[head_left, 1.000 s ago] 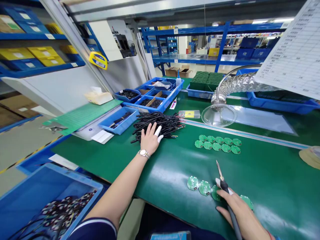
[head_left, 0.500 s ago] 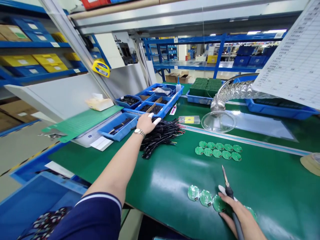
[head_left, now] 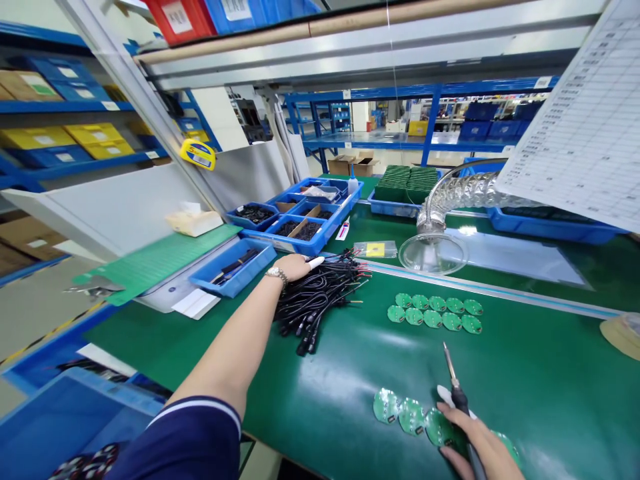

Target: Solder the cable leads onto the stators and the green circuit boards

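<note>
A pile of black cables (head_left: pixel 315 293) with bared wire ends lies on the green work mat. My left hand (head_left: pixel 295 267) is at the far left side of the pile, closed on some of the cables. White covers one of its visible fingertips; its other fingers are hidden. At lower right my right hand (head_left: pixel 483 437) grips a soldering iron (head_left: pixel 459 397), whose tip points away from me. Under and beside that hand runs a row of round green circuit boards (head_left: pixel 411 417). Two more rows of such boards (head_left: pixel 434 311) lie farther back.
Behind the cables stand blue divided trays (head_left: pixel 320 243) of small parts. A blue tool tray (head_left: pixel 235 270) sits left. A clear fume hood (head_left: pixel 433 253) on a foil duct stands at the back, near a tray of stacked green boards (head_left: pixel 405 187). A paper sheet (head_left: pixel 580 133) hangs upper right.
The near ends of the cables have shifted toward me and spread. My left hand's fingers have gone down into the pile. My right hand keeps its place with the soldering iron; the view has tilted slightly up.
</note>
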`<state>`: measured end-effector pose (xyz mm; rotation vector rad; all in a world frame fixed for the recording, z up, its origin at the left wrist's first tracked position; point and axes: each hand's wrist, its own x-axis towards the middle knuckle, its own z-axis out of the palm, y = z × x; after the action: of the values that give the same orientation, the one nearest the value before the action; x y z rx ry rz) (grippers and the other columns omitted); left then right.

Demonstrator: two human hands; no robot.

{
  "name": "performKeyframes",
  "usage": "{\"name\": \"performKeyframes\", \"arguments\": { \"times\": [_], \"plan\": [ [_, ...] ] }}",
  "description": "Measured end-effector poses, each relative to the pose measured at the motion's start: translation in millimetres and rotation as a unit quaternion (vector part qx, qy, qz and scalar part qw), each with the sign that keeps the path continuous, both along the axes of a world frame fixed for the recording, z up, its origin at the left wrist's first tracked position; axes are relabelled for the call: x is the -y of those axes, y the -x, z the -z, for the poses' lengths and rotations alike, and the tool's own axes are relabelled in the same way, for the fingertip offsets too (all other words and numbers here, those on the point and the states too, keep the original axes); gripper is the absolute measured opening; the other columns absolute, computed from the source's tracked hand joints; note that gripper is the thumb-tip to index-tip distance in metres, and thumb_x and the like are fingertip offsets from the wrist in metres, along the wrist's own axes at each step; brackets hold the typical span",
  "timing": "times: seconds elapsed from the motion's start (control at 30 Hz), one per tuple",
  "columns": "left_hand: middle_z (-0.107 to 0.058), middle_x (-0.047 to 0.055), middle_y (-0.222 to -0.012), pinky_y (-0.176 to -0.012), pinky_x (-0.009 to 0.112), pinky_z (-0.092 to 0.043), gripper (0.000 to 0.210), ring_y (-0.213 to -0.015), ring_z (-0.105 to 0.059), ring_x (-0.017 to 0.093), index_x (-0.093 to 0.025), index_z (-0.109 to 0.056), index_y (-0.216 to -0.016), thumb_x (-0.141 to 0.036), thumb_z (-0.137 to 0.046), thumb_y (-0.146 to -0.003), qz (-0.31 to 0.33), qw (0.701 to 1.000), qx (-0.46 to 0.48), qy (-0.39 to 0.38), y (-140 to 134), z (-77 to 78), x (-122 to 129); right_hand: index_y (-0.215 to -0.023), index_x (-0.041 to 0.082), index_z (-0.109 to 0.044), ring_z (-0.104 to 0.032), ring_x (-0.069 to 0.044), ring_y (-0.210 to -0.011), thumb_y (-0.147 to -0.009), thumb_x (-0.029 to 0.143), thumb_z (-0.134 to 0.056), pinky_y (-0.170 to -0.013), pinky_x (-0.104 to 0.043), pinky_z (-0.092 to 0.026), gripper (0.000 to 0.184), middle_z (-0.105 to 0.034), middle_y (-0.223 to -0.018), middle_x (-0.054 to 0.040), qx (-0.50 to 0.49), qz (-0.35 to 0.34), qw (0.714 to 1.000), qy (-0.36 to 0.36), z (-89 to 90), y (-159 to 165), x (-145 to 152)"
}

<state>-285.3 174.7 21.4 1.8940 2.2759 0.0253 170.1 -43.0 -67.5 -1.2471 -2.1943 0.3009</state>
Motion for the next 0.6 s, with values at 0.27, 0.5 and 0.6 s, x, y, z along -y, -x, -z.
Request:
{"name": "performKeyframes", "arguments": {
  "times": [0.27,0.5,0.6],
  "plan": [
    [-0.052,0.02,-0.121,-0.095,0.047,-0.03,0.066,-0.112,-0.047,0.033,-0.009,-0.042,-0.128,-0.055,-0.021,-0.085,-0.048,0.986,-0.047,-0.155,-31,-5.9,25,-0.117,0.027,-0.046,-0.062,-0.018,-0.099,-0.081,0.034,-0.047,-0.078,-0.027,-0.054,0.036,-0.058,-0.12,-0.0062,0.028,-0.016,0.999,-0.007,7.6,-5,0],
    [-0.029,0.014,-0.142,-0.103,0.058,-0.01,0.075,-0.13,-0.019,0.037,-0.02,-0.032,-0.135,-0.058,-0.051,-0.073,0.146,0.959,-0.109,-0.219,-94,27.9,90,-0.12,0.024,-0.042,-0.06,-0.017,-0.101,-0.078,0.027,-0.055,-0.081,-0.022,-0.052,0.044,-0.059,-0.117,-0.0084,0.068,-0.083,0.994,-0.029,-4.7,-10,-5],
    [-0.034,0.012,-0.14,-0.105,0.055,-0.01,0.063,-0.132,-0.018,0.032,-0.019,-0.036,-0.133,-0.043,-0.053,-0.077,0.263,0.946,-0.113,-0.151,-70,44.7,93,-0.119,0.023,-0.043,-0.059,-0.017,-0.103,-0.079,0.025,-0.053,-0.082,-0.023,-0.051,0.041,-0.059,-0.118,-0.0078,0.07,-0.068,0.995,-0.009,-5.2,-9,-3]
  ]
}}
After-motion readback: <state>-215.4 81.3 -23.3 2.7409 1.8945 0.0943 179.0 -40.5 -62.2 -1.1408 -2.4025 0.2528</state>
